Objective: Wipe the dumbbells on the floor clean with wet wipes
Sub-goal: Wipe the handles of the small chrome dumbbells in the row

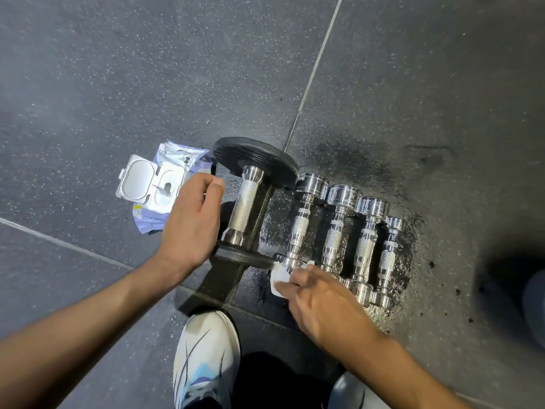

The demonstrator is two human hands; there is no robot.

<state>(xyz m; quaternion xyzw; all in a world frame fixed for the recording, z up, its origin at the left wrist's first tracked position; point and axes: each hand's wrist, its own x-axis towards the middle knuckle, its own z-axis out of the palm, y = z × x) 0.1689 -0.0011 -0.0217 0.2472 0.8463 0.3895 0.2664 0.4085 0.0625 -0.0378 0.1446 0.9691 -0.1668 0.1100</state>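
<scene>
A large dumbbell (246,202) with black plates and a knurled chrome handle lies on the dark floor. Right of it, several small chrome dumbbells (334,231) lie side by side. My right hand (318,302) holds a white wet wipe (278,280) against the near end of the leftmost small chrome dumbbell (300,228). My left hand (191,222) hovers with loosely curled fingers just left of the large dumbbell's handle, holding nothing that I can see. A purple-and-white wet wipe pack (159,187) with its lid flipped open lies to the left, partly behind my left hand.
The floor is dark speckled rubber tiles with pale seams (315,69). A damp dark patch (354,160) surrounds the small dumbbells. My white shoe (206,358) stands just below the dumbbells, a second shoe (351,391) at the bottom edge. A dark blurred shape (533,308) sits at the right edge.
</scene>
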